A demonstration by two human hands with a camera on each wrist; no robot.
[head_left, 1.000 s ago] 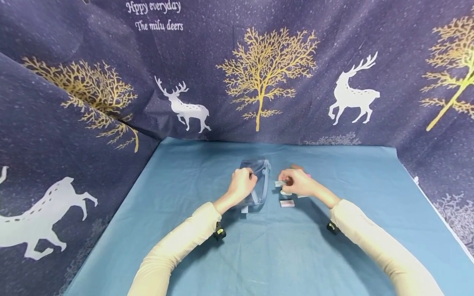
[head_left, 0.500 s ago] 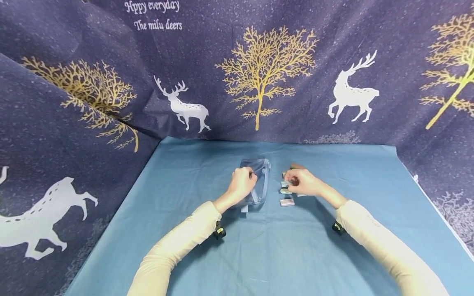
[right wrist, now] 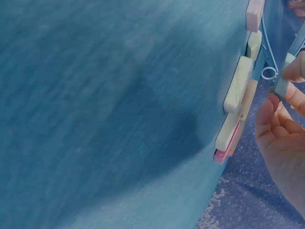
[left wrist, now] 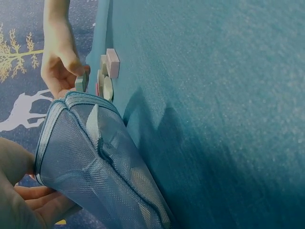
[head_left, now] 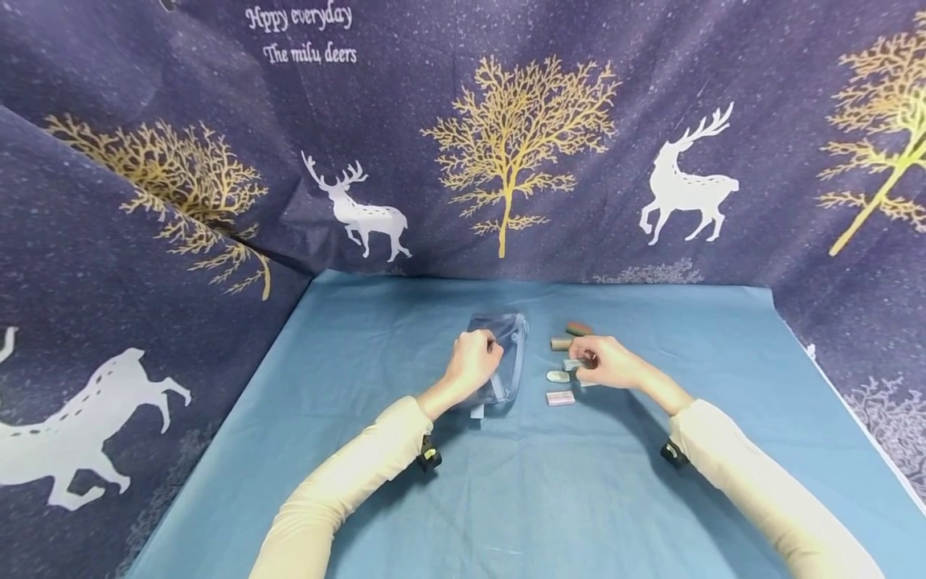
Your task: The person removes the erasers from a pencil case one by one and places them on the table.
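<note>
My left hand (head_left: 473,359) grips the edge of a blue mesh zip pouch (left wrist: 114,157), fingers behind it and thumb in front in the left wrist view. Light trim runs along the pouch's zipped edge. To the right, my right hand (head_left: 613,363) pinches a small grey-green eraser-like block (right wrist: 281,87) between thumb and fingertips. Close by lie a pale oval block (head_left: 558,376) and a pinkish-white block (head_left: 560,398). Beyond them are a tan block (head_left: 560,344) and a red-and-green one (head_left: 578,329). The right hand partly hides other blocks.
A blue cloth (head_left: 463,498) covers the table. Behind it hangs a dark curtain (head_left: 579,161) printed with deer and trees. A pale tag (head_left: 477,412) sticks out at the pouch's near end.
My right hand has moved rightward, away from the pouch, with the grey-green block in its fingers, uncovering the tan and red-and-green blocks. The left hand and pouch have stayed put.
</note>
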